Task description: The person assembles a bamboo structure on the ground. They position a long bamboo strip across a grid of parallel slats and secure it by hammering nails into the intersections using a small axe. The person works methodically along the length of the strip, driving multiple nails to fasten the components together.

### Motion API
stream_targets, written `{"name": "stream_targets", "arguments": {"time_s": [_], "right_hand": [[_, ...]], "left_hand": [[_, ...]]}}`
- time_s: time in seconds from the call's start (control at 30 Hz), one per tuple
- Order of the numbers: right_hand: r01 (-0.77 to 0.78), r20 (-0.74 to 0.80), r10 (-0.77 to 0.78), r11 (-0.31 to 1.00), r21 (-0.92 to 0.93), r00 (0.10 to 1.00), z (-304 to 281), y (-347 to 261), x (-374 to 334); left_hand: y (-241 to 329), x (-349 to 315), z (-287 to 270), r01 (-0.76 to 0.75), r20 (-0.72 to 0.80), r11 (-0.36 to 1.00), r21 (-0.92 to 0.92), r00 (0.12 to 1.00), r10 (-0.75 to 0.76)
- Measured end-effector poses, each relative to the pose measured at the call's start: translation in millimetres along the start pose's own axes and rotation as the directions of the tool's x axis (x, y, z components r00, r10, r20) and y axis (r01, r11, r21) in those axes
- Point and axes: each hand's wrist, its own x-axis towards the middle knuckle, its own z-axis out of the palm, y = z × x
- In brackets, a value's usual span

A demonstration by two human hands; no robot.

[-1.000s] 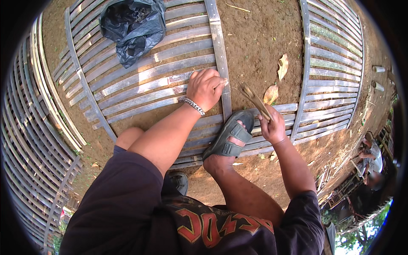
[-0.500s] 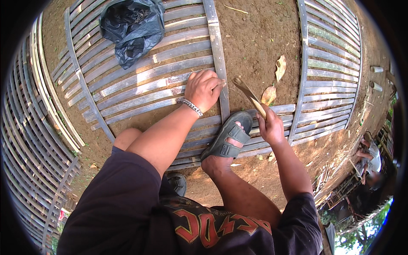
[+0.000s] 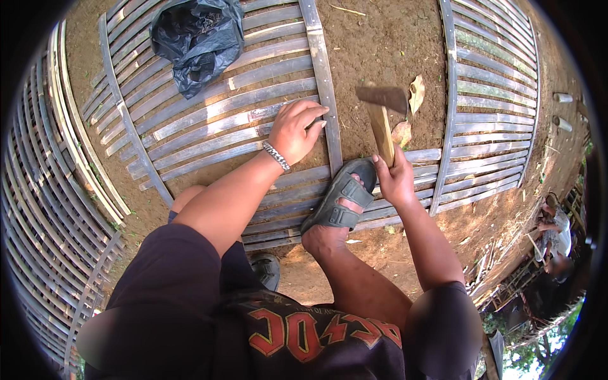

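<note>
My right hand (image 3: 396, 176) is wrapped round the pale wooden handle of a hammer (image 3: 382, 134). Its dark, broad metal head is slightly blurred and raised over bare soil, to the right of a long bamboo crosspiece (image 3: 324, 82). My left hand (image 3: 297, 130), with a chain bracelet at the wrist, rests over the slats of a bamboo panel (image 3: 234, 95). Its thumb and forefinger are apart beside the crosspiece, and I see nothing between them. My sandalled foot (image 3: 342, 201) stands on the panel's near slats, just below the crosspiece.
A black plastic bag (image 3: 197, 44) holding small dark pieces lies open on the far slats. Another slatted section (image 3: 494, 107) extends at the right, and a stack of slats (image 3: 44, 209) at the left. Dry leaves (image 3: 416, 94) lie on the soil. Another person (image 3: 556, 231) sits far right.
The hammer has swung upward, its head now turned crosswise. My left thumb and forefinger have parted from a pinch, and that hand has drawn back slightly left.
</note>
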Motion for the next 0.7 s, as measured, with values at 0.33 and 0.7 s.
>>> {"name": "stream_targets", "arguments": {"time_s": [0.33,0.7], "right_hand": [[-0.294,0.059,0.3,0.843,0.45,0.952,53.3,-65.3,39.0],[-0.297,0.057,0.323,0.767,0.569,0.945,70.5,-61.8,40.8]], "left_hand": [[-16.7,-13.7,-26.4,-0.079,0.117,0.973,0.216,0.992,0.054],[-19.6,-14.5,-18.8,-0.177,0.128,0.941,0.289,0.981,0.145]]}}
